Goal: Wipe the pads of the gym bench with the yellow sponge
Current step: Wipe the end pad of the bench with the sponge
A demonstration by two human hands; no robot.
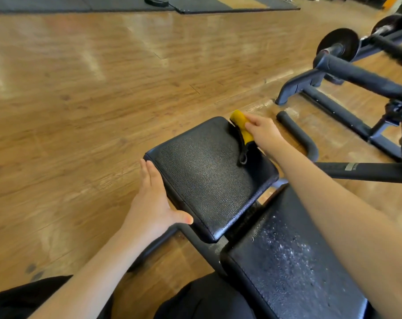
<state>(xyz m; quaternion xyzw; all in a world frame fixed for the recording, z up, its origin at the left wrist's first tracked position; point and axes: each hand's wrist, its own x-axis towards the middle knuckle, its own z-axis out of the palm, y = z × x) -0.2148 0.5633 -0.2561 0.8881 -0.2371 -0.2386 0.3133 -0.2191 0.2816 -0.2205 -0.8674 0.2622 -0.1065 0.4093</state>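
**Sponge at the far edge of the seat pad, 2nd pad still speckled**

At the left, the left hand (152, 203) lies along the near-left edge of the small seat pad (206, 176). Its fingers (149, 171) are stretched out straight and close together against the pad's side, and the thumb hooks around the near corner. It grips nothing; it looks to be steadying the pad.

In the middle, the seat pad's black textured top looks evenly dark with no obvious specks, so it is probably mostly wiped, though the picture cannot confirm that.

Further right, the yellow sponge (242, 127) sits at the pad's far-right edge, pressed on the surface. A dark layer runs under it, and a black loop (243, 157) trails from it across the pad. The right hand (263, 132) is closed over the sponge from the right, its fingers curled onto the yellow top.

At the lower right, the long back pad (285, 268) shows a scatter of pale specks or droplets over its middle, partly hidden under the right forearm. It reads as not yet wiped clean, so about half the task appears left. Beyond the gym bench lie the wooden floor (103, 77) and another machine's black frame (333, 111).
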